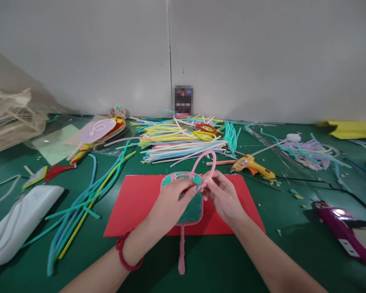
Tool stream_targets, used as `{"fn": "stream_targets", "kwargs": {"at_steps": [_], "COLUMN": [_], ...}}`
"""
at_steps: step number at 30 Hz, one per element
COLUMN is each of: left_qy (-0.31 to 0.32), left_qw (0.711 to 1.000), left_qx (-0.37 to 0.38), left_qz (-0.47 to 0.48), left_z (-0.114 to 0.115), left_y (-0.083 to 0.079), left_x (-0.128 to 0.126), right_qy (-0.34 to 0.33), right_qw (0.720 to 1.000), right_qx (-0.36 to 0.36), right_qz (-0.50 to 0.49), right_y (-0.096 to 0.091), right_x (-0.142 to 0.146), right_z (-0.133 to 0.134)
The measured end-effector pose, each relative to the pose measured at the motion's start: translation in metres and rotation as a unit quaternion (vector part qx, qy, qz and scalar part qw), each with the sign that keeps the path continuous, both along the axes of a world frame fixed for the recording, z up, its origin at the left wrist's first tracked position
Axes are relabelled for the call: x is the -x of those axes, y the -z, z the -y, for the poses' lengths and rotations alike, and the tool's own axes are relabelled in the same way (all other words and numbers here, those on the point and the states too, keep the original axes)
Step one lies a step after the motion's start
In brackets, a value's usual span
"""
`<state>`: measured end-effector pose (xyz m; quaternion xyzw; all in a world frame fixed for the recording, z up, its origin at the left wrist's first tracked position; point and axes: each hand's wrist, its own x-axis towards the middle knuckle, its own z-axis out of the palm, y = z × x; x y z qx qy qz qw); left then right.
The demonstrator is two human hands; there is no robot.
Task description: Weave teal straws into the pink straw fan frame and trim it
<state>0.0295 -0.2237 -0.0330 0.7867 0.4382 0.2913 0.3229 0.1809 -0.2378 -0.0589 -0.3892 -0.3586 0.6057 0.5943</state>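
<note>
A small teal fan [192, 208] with a pink pipe-cleaner rim and pink handle lies over a red sheet [131, 205]. My left hand [171, 201] pinches the fan's upper edge. My right hand [222, 197] is closed on a pink pipe cleaner [205, 160] that loops up from the fan's top. Both hands meet at the fan's upper rim. A red cord bracelet [123, 254] circles my left wrist.
A heap of coloured pipe cleaners [179, 140] lies behind the sheet. A yellow glue gun [253, 165] sits to the right, a purple tool [344, 230] farther right. Long teal and yellow strands [79, 207], finished fans [99, 132] and a white object [21, 219] lie left.
</note>
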Motion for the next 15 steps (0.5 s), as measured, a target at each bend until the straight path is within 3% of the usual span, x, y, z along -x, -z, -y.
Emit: {"fn": "stream_targets", "kwargs": {"at_steps": [5,9,15], "left_qy": [0.002,0.008,0.022], "left_qw": [0.999,0.996,0.979], "left_qx": [-0.01,-0.087,-0.194], "left_qz": [0.049,0.017,-0.062], "left_z": [-0.007,-0.008,-0.013], "left_y": [0.01,0.016,0.021], "left_x": [0.008,0.017,0.021], "right_qy": [-0.017,-0.03,0.002], "right_qw": [0.995,0.983,0.952], "right_qx": [-0.045,-0.048,-0.052], "right_qz": [0.088,0.177,0.301], "right_y": [0.001,-0.003,0.003], "right_x": [-0.003,-0.006,-0.01], "right_z": [0.002,0.004,0.002]}}
